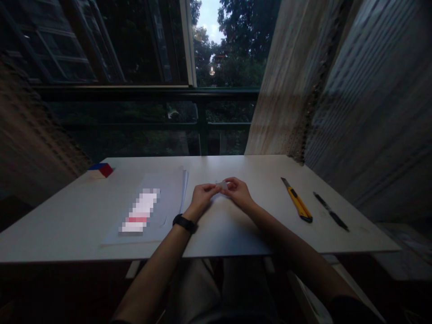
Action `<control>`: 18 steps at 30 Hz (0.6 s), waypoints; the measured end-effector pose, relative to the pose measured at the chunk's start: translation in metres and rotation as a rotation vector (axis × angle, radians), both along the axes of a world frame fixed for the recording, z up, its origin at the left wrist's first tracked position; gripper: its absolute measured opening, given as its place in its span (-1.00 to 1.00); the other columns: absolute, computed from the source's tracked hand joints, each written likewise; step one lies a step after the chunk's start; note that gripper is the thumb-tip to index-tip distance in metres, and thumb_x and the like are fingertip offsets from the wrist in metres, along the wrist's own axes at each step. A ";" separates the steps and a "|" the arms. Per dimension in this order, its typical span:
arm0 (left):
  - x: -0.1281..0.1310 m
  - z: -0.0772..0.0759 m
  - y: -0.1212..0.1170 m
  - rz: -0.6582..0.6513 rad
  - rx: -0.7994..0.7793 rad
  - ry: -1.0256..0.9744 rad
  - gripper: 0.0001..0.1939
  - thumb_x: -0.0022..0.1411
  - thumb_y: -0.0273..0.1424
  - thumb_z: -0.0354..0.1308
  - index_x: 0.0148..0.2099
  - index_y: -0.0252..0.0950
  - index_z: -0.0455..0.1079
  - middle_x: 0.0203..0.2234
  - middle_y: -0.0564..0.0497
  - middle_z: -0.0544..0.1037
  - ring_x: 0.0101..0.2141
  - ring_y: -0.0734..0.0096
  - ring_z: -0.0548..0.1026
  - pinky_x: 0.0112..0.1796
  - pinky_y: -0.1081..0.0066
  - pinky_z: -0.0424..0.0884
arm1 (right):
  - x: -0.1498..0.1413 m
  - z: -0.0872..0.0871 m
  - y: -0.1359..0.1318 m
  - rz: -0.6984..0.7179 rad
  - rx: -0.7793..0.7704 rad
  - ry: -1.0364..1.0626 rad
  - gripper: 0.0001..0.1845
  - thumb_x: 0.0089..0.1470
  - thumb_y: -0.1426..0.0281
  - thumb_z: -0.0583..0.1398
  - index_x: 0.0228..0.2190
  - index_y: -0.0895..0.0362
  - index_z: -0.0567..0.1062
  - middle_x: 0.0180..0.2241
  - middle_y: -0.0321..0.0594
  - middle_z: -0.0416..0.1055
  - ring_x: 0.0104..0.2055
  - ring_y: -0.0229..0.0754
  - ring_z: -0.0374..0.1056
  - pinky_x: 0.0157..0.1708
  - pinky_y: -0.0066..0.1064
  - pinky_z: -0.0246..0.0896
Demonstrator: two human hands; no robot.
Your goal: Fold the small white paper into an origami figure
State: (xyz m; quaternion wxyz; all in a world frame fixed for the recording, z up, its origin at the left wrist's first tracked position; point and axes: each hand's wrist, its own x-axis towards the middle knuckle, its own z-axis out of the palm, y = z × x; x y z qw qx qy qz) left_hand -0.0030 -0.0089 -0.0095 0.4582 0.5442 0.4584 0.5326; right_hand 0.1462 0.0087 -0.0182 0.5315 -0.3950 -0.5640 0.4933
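Between my two hands, a little above the white table (pixel 222 234), is a small whitish piece of paper (pixel 222 185). My left hand (pixel 203 196) pinches its left side with thumb and fingers; a black band circles that wrist. On the other side my right hand (pixel 239 192) grips the paper, its fingers curled and the thumb pressed against it. Fingers cover part of the paper, so its full shape does not show. Left of my left hand lie several white sheets (pixel 172 189), with a blurred-out patch over them.
To the right lie a yellow box cutter (pixel 297 201), its blade pointing away, and a black pen (pixel 330 211). A blue, red and white cube (pixel 101 170) sits at the far left corner. Curtains (pixel 280 81) and a window stand behind the table's far edge.
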 end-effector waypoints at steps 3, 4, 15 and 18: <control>0.001 0.002 -0.001 0.002 0.009 0.016 -0.69 -0.19 -0.24 0.32 -0.42 -0.39 0.52 -0.54 -0.03 0.53 -0.51 0.45 0.39 -0.43 0.46 0.24 | 0.002 -0.001 0.001 -0.018 -0.009 -0.013 -0.53 -0.48 0.33 0.37 -0.41 0.15 0.39 -0.65 -0.41 0.35 -0.61 -0.31 0.27 -0.56 -0.48 0.13; 0.001 0.002 -0.001 0.001 0.011 0.024 -0.68 -0.19 -0.25 0.32 -0.40 -0.39 0.52 -0.53 -0.03 0.53 -0.51 0.45 0.39 -0.43 0.46 0.24 | 0.003 -0.002 0.001 -0.020 -0.021 -0.016 -0.51 -0.49 0.32 0.37 -0.40 0.16 0.39 -0.67 -0.42 0.34 -0.62 -0.32 0.25 -0.58 -0.49 0.10; 0.000 0.002 -0.001 0.106 -0.045 -0.074 -0.68 -0.31 -0.32 0.38 -0.47 -0.40 0.45 -0.61 0.03 0.47 -0.55 0.51 0.37 -0.45 0.47 0.25 | -0.002 0.001 -0.005 0.032 -0.167 0.081 -0.54 -0.54 0.34 0.40 -0.46 0.19 0.43 -0.62 -0.35 0.40 -0.57 -0.32 0.28 -0.52 -0.46 0.14; -0.001 0.003 -0.002 0.101 -0.071 -0.109 -0.66 -0.32 -0.32 0.39 -0.47 -0.41 0.43 -0.61 0.03 0.46 -0.56 0.52 0.36 -0.48 0.49 0.24 | -0.003 0.001 -0.006 0.049 -0.190 0.089 -0.62 -0.53 0.30 0.40 -0.58 0.21 0.43 -0.60 -0.31 0.41 -0.55 -0.32 0.29 -0.50 -0.46 0.16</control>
